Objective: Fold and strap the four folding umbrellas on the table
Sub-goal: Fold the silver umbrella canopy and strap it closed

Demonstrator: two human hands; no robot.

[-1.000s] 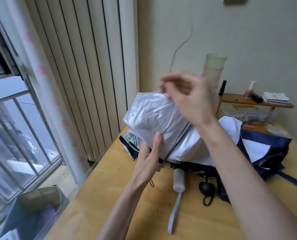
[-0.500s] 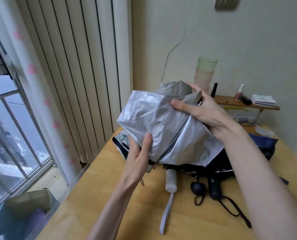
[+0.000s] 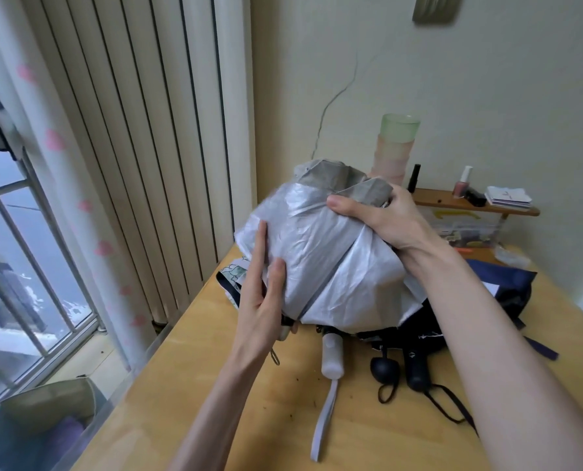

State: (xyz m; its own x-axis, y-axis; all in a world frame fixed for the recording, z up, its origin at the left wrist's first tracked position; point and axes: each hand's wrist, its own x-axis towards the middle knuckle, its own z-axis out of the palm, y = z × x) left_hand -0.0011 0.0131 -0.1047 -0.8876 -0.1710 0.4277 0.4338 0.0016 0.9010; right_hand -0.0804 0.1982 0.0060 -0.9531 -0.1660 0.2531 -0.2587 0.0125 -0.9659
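table (image 3: 215, 385) by the window carries the whole job: the other umbrellas lie heaped at the back, dark navy one (image 3: 500, 287) on the right, patterned one (image 3: 234, 277) poking out on the left, none strapped as far as I can see

silver umbrella (image 3: 324, 260) is the one in hand, held up off the wood above the heap, canopy collapsed but baggy, panels not pleated (handle end seems to sit down by the left palm, mostly hidden)

right hand (image 3: 385, 219) is clamped over the top end, thumb across the front, fingers curled round the back. Reads as bunching loose fabric so it can't balloon

left hand (image 3: 259, 300) holds the lower left side, thumb pressed on the cloth, fingers running up behind the edge. Looks like the anchor, steadying things while the other hand gathers

my read: early in the fold, no strap in sight. Next needs the panels smoothed one way round the shaft; slick fabric will likely spring back if released

small stuff: white handle (image 3: 332, 355) with wrist loop and black handles (image 3: 385, 368) point toward the near edge, easy to grab
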